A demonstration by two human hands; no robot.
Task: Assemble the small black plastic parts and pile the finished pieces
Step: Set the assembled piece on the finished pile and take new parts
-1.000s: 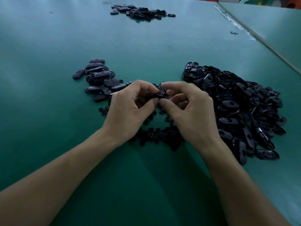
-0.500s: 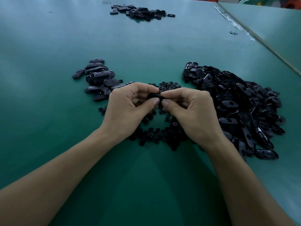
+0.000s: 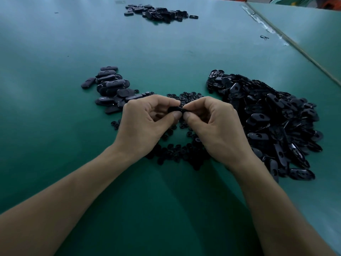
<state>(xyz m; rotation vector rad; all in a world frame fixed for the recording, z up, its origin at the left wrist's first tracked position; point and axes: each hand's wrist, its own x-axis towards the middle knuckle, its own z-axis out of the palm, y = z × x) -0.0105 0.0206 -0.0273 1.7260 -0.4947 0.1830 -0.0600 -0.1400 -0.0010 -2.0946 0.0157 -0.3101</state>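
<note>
Reader: Where is the black part, and how is it held?
Legend: Left hand and right hand both pinch it between thumb and fingertips, above the round pieces on the green table.
Reader: And around it?
Legend: Closed oval pieces lie left of the black part; open shells are heaped right of it; another pile lies far beyond.

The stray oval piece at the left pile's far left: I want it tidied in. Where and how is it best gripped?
Probably pinch the stray oval piece across its long sides, from above: it lies flat on the table at the outer edge of the pile, and is narrow that way.
</note>
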